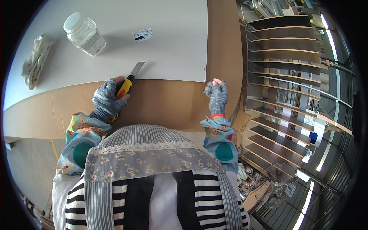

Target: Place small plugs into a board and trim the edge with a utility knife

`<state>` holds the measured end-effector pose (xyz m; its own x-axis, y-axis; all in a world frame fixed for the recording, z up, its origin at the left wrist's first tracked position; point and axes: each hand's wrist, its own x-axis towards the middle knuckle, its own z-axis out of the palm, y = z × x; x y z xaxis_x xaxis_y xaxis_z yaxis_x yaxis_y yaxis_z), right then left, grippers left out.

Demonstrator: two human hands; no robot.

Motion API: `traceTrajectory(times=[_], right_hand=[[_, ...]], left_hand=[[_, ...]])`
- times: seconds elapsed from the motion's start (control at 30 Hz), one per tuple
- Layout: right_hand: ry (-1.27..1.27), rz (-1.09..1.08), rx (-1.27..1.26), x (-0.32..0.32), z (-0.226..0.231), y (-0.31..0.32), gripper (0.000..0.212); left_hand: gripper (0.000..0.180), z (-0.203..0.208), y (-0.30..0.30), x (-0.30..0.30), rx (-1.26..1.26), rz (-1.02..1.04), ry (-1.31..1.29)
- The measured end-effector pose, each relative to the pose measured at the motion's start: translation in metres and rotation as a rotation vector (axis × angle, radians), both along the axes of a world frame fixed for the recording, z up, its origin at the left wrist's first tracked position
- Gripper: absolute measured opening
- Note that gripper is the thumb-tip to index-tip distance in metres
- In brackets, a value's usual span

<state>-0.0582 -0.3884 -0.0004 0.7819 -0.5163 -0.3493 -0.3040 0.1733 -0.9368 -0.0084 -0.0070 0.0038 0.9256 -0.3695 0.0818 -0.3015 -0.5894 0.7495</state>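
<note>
My left hand point(107, 98), in a grey knit fingerless glove, is closed around a yellow and black utility knife point(123, 89). The knife's blade point(137, 69) is out and points away from me, over the near edge of a white sheet point(172, 46). This sheet lies on brown cardboard point(168, 103). My right hand point(217, 94), gloved the same way, is over the cardboard just beyond the sheet's near right corner. Its fingers are curled together, and whatever they may hold is hidden.
On the sheet stand a clear jar with a white lid point(85, 34), a small printed card point(143, 35) and a crumpled pair of whitish gloves point(36, 62). To the right is a rack of shelves point(285, 55). A round fan point(276, 184) is at the lower right.
</note>
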Motion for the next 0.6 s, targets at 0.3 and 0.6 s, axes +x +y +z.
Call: traceTrajectory(times=[0.3,0.6], right_hand=[[-0.315,0.507,-0.869,0.057,0.043,0.122,0.013],[-0.103,0.598,-0.795,0.109,0.021,0.170,0.027]], left_hand=[[0.050,0.005,0.004,-0.002,0.001,0.038,-0.004],[0.041,-0.003,0.015,-0.018,-0.473,0.159,0.311]])
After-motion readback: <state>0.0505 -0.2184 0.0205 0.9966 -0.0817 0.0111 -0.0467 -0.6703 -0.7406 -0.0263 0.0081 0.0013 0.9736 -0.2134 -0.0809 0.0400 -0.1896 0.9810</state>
